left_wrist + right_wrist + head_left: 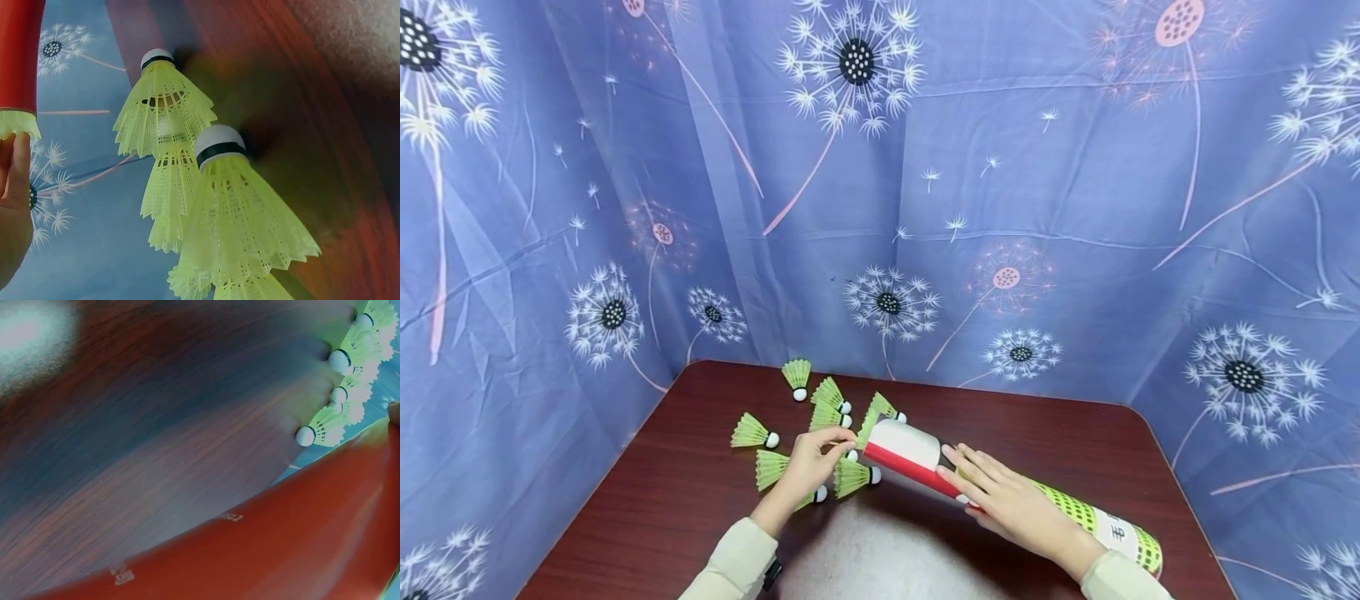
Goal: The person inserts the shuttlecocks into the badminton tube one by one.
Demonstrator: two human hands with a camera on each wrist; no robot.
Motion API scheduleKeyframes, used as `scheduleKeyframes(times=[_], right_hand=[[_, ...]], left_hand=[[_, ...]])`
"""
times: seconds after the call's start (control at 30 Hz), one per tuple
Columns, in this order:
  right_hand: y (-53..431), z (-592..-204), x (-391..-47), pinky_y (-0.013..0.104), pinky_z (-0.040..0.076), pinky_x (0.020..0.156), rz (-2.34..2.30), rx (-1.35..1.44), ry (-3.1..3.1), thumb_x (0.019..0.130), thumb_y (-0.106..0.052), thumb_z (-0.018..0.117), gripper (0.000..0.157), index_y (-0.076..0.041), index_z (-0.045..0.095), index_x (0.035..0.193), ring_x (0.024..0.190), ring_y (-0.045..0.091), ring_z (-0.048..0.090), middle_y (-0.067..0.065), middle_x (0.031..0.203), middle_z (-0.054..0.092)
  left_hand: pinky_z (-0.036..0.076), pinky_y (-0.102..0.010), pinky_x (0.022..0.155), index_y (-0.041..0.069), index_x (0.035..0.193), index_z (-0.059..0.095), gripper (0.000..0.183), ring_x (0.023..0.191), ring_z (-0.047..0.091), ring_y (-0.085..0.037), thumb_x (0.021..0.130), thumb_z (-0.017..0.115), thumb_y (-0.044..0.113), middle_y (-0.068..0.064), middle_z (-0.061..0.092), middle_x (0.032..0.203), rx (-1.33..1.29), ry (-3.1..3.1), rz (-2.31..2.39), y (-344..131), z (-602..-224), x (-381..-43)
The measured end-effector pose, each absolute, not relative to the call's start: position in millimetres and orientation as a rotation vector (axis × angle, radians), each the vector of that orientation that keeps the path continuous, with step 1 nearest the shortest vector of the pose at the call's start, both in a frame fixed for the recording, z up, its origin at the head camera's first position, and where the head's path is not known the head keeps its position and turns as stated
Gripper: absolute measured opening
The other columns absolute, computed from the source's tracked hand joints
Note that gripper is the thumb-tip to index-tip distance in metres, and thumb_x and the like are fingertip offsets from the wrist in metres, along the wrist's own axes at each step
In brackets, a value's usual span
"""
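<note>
In the head view my left hand (pixel 808 462) pinches the yellow-green skirt of a shuttlecock (pixel 862 434) at the left end of a cylindrical tube (pixel 904 448). Only the skirt's edge shows past the tube's red rim; the rest is hidden inside. The left wrist view has the same fingers at the skirt (pixel 19 122), close under the red tube (pixel 17 56). My right hand (pixel 1011 504) rests across the middle of the tube, fingers extended over its top. Red tube wall (pixel 300 531) fills the lower part of the right wrist view.
Several loose shuttlecocks lie left of the tube, among them one at the back (pixel 797 379), one farther left (pixel 754 432) and one near the left hand (pixel 856 476). The brown table (pixel 647 475) is bordered by a blue flowered curtain (pixel 820 275).
</note>
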State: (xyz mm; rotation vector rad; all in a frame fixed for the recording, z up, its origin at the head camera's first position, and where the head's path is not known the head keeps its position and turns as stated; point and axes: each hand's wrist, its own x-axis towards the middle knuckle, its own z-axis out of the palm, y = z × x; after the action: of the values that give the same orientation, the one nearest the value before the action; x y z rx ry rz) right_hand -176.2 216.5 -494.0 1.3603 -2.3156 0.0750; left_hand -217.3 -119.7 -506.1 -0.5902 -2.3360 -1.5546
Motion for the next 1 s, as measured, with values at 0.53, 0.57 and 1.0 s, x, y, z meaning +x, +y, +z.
scheduleKeyframes(times=[0.53,0.57,1.0], right_hand=[[219,-498,-177,0.034,0.02,0.115,0.076,1.356,-2.307,0.099,-0.033,0.052,0.056,-0.01,0.037,0.148,0.134,0.033,0.04,0.017,0.151,0.035],[219,-498,-177,0.033,0.019,0.115,0.082,1.355,-2.308,0.1,-0.033,0.049,0.055,-0.009,0.037,0.148,0.133,0.033,0.041,0.017,0.15,0.036],[217,-499,-180,0.033,0.017,0.116,0.11,1.35,-2.329,0.101,-0.034,0.046,0.055,-0.01,0.035,0.149,0.135,0.032,0.038,0.016,0.152,0.033]], left_hand=[[0.052,-0.024,0.068,0.01,0.092,0.073,0.008,0.08,0.063,-0.013,0.086,0.069,0.006,-0.002,0.072,0.092,-0.652,-2.33,-1.622,-113,-512,-216],[0.053,-0.024,0.069,0.01,0.092,0.074,0.008,0.081,0.063,-0.011,0.086,0.069,0.006,-0.002,0.072,0.091,-0.665,-2.321,-1.608,-112,-513,-217],[0.053,-0.025,0.071,0.007,0.092,0.074,0.011,0.085,0.067,-0.022,0.085,0.068,0.001,-0.005,0.072,0.094,-0.624,-2.33,-1.576,-106,-512,-218]])
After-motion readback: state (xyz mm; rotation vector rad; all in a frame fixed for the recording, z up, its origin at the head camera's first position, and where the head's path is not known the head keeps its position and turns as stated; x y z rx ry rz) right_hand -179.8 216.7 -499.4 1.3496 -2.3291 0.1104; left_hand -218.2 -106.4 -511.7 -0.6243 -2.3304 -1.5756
